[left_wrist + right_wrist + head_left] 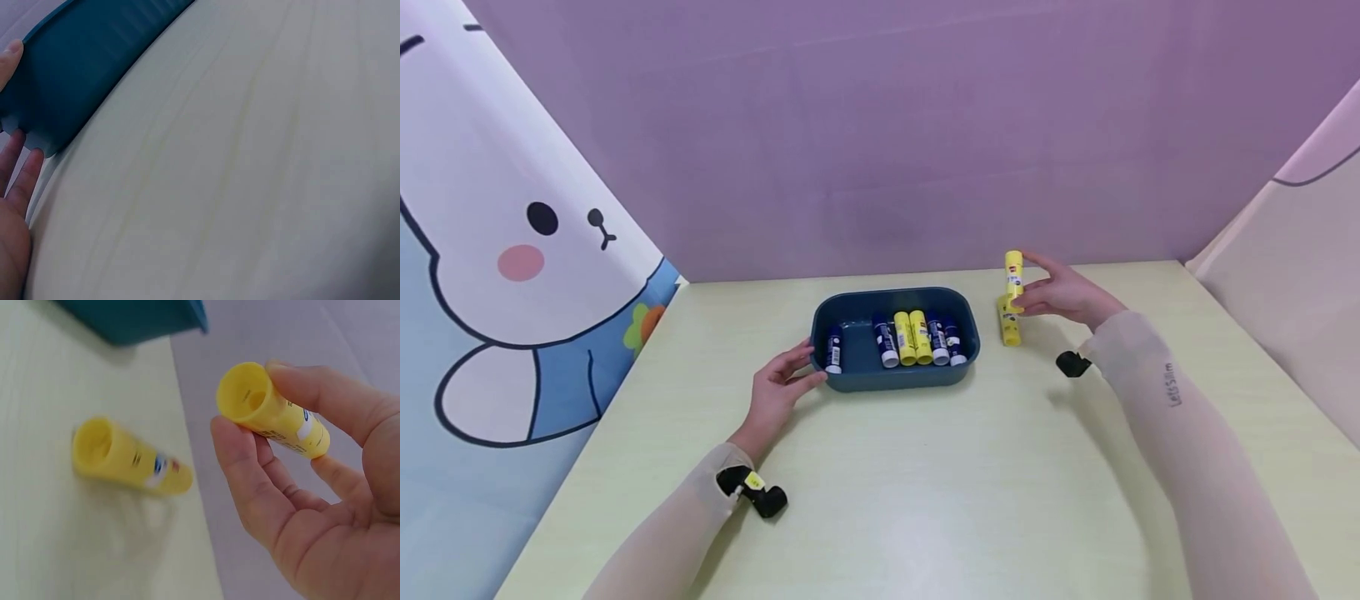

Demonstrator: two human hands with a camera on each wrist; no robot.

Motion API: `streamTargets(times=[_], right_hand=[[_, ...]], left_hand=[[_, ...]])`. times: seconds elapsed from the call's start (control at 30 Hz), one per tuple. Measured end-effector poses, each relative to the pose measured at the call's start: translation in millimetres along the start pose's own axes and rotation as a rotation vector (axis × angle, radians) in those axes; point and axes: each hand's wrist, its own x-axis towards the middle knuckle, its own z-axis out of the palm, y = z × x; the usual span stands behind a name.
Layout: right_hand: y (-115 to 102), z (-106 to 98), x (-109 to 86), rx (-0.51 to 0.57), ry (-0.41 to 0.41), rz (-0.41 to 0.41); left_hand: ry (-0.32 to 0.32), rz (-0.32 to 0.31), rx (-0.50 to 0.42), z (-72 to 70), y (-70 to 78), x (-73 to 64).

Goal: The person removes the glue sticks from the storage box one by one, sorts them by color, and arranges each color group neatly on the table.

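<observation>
My right hand [1063,293] pinches a yellow glue stick [1014,279] between thumb and fingers, roughly upright in the head view. Its hollow end [244,390] faces the right wrist camera. A second yellow glue stick [131,456] lies on the table just below it, partly overlapped in the head view. At the left end of a dark teal bin [895,382], my left hand [777,392] rests thumb and fingertips against the corner, the fingers fairly straight. Inside the bin lie two yellow glue sticks [913,337] amid several dark blue ones with white ends [885,340]; one blue stick [834,350] is apart at the left.
A pale table [925,475] carries the bin near its back edge. Behind it rises a purple cloth wall [880,150]. Printed cartoon panels stand at the left [497,250] and right [1300,275] sides. Each wrist wears a small black camera [765,500].
</observation>
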Motion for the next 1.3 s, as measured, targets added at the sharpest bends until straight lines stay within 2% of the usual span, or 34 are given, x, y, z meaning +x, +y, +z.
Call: streamTargets(times=[0.3, 0.57, 0.73, 0.93, 1.3], right_hand=[[20.0, -18.6, -8.0, 0.005, -0.015, 0.063], [33.6, -25.5, -4.9, -0.028, -0.027, 0.174], [38.0, -25.6, -3.2, -0.046, -0.045, 0.224], [39.9, -22.3, -3.0, -0.078, -0.066, 0.235], [40.8, -17.4, 1.6, -0.087, -0.036, 0.277]], left_hand=[[0.005, 0.004, -0.009, 3.2, 0.6, 0.2], [-0.002, -0.004, -0.004, 2.5, 1.7, 0.3], [0.003, -0.005, -0.010, 3.5, 0.9, -0.1], [0.006, -0.013, -0.005, 3.8, 0.1, -0.9], [0.007, -0.020, -0.010, 3.7, 1.6, -0.5]])
